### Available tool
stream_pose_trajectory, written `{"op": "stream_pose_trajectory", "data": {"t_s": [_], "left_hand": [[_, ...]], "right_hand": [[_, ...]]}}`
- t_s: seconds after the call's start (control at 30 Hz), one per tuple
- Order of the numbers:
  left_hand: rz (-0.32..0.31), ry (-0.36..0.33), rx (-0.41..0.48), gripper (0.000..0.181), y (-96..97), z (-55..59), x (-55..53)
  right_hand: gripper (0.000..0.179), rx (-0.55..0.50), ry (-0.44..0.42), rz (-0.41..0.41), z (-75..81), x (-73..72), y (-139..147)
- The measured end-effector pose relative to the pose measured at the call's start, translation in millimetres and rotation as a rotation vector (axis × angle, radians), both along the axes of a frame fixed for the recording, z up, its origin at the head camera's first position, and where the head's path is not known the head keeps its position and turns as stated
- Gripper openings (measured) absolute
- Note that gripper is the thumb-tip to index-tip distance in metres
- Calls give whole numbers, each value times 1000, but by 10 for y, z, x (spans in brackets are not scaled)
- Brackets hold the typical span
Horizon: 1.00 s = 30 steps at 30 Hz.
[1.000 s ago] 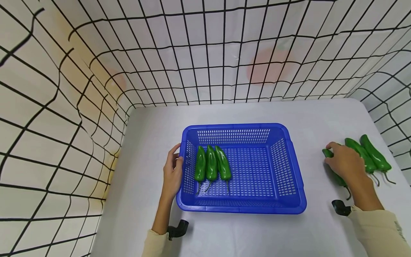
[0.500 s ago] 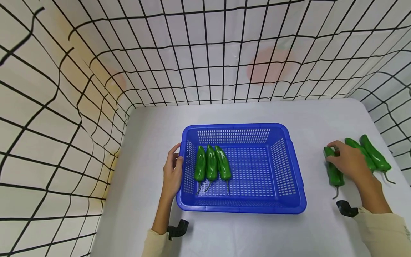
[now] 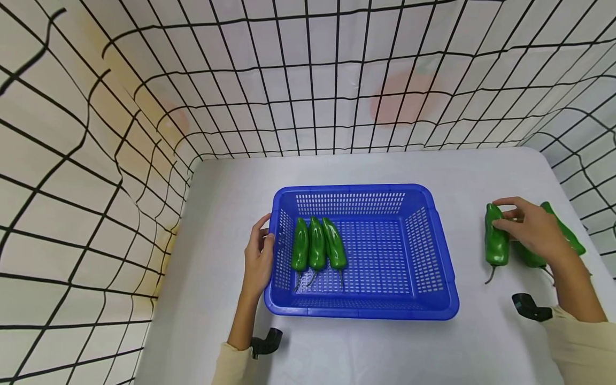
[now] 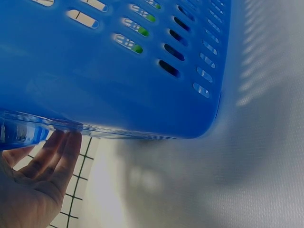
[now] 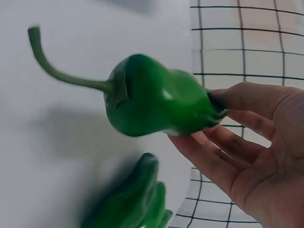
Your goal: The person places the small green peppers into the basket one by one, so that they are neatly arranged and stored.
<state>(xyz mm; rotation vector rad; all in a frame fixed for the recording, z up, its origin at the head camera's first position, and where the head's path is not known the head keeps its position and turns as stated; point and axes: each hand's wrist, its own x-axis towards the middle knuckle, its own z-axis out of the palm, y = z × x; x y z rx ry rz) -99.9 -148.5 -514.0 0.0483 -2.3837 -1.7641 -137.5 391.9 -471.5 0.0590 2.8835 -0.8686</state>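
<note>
In the head view my right hand [image 3: 536,230] pinches a green pepper [image 3: 497,240] between thumb and fingertips near its pointed end. The right wrist view shows the pepper's curved stem [image 5: 59,73] pointing away from the hand, with the pepper held above the white surface. Another green pepper [image 3: 529,256] lies partly hidden below this hand, and a further pepper [image 3: 570,232] is behind it. My left hand [image 3: 260,262] rests against the left rim of a blue plastic basket [image 3: 361,312]; its fingers [image 4: 66,161] are nearly straight, touching below the rim.
Three green peppers [image 3: 317,246] lie side by side, stems toward me, in the left part of the basket. A black wire grid [image 3: 308,101] borders the white table [image 3: 361,347] at the back and sides. Each wrist carries a small black camera [image 3: 267,342].
The right hand has drawn one pepper away from the others, turned it and lifted it, stem end toward me. The left hand and the basket have kept their place.
</note>
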Motion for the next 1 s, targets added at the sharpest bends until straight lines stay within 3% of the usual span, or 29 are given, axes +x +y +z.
{"op": "stream_pose_trajectory", "data": {"t_s": [0.23,0.6,1.0], "left_hand": [[-3,6,1,46,-24,-35,1],[-4,1,-6,47,-17,-23,-1],[-9,-8,5,46,-13,-7,5]], "right_hand": [[57,-76,-21,-27,212,-64,-123],[64,-176,42,-68,486,-168,-424],[60,-278,83,28,645,-252,-914]]}}
